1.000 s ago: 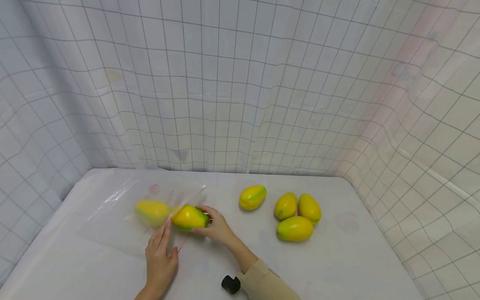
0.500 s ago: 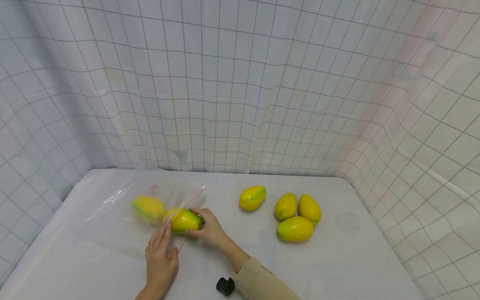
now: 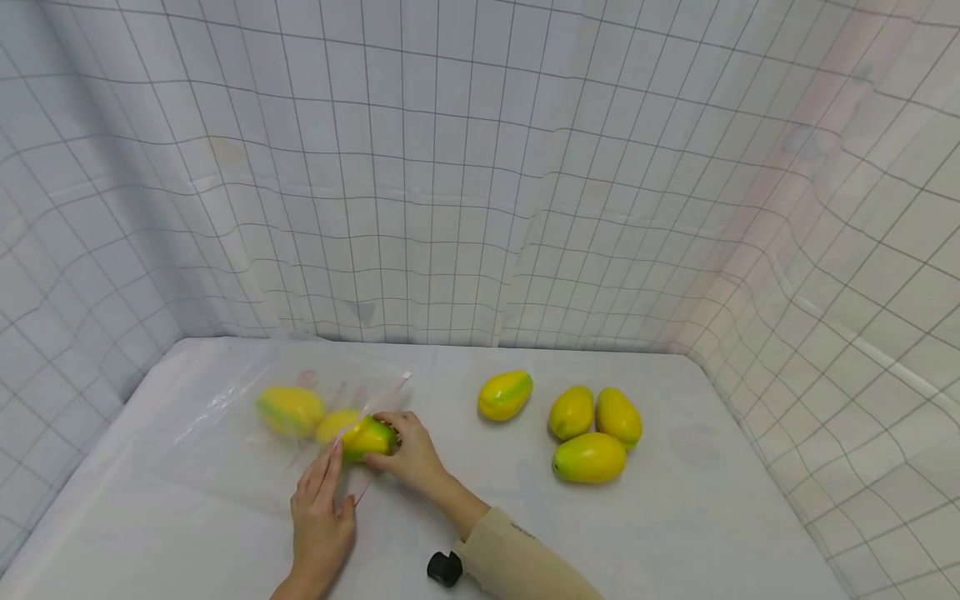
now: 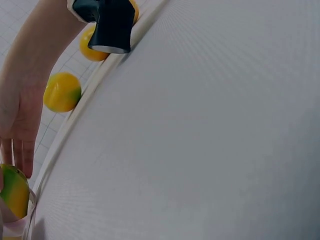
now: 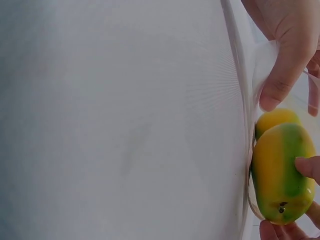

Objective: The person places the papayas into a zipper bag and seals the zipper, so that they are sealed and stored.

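Note:
A clear plastic bag (image 3: 217,467) with a pink edge along its mouth lies at the left of the table. Two yellow mangoes, a farther mango (image 3: 291,412) and a nearer mango (image 3: 335,423), show through its film. My right hand (image 3: 408,454) grips a yellow-green mango (image 5: 282,172) by its outer end. This mango is partly within the bag's mouth, end to end with the nearer one. At the mouth, my left hand (image 3: 322,521) touches the edge with fingers extended and thumb spread apart. In the right wrist view, that thumb (image 5: 280,85) stands just above the mangoes.
Right of the hands lies a lone mango (image 3: 506,396). Farther right, three more mangoes (image 3: 591,458) sit close together on the white table (image 3: 697,517). A black wrist device (image 3: 445,569) sits at the right sleeve (image 3: 517,554). Gridded white curtains (image 3: 465,208) enclose the back and sides.
My right hand has moved left, carrying its mango deeper into the bag's mouth. The mangoes inside have shifted left and slightly back. The left hand has stayed in place.

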`<state>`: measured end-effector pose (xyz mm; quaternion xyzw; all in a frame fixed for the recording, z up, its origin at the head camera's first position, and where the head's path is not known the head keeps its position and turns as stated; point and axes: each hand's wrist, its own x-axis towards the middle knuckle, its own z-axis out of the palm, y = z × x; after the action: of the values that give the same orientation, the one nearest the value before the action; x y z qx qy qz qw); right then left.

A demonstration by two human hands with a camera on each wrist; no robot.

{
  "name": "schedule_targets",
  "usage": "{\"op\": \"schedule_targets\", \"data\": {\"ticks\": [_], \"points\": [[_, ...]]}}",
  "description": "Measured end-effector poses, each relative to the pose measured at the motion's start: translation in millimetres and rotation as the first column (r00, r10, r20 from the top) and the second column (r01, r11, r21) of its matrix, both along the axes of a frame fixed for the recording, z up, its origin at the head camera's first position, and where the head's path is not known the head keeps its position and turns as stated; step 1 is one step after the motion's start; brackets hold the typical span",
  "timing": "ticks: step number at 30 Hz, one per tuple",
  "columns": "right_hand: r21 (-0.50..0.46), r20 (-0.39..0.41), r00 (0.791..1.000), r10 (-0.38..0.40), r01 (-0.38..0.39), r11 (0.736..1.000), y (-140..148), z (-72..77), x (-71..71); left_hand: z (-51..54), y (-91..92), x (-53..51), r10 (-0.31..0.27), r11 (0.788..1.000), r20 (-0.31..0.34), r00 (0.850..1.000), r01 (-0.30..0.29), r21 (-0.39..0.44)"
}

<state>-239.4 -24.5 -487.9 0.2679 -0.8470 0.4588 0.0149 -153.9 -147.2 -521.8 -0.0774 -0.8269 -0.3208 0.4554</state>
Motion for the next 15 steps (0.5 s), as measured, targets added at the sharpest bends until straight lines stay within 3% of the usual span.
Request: {"op": "schedule_targets", "data": {"ticks": [5,9,15], "points": [[-0.061,0.052,0.998,0.036,-0.032,0.998,1.7,0.4,1.2,-1.2,-0.2,0.7,0.0,1.0,0.014,1.0,0.0,0.001],[-0.136,0.107,0.994,0.031,-0.016,0.991,0.6,0.1,0.1,-2.2,-0.7,0.9,0.002,1.0,0.017,1.0,-0.002,-0.003],[-0.198,0.061,0.998,0.0,0.012,0.98,-4.0,-4.7,-3.2,-3.0,-1.4,0.0,0.005,1.0,-0.003,1.0,-0.005,-0.005]]}}
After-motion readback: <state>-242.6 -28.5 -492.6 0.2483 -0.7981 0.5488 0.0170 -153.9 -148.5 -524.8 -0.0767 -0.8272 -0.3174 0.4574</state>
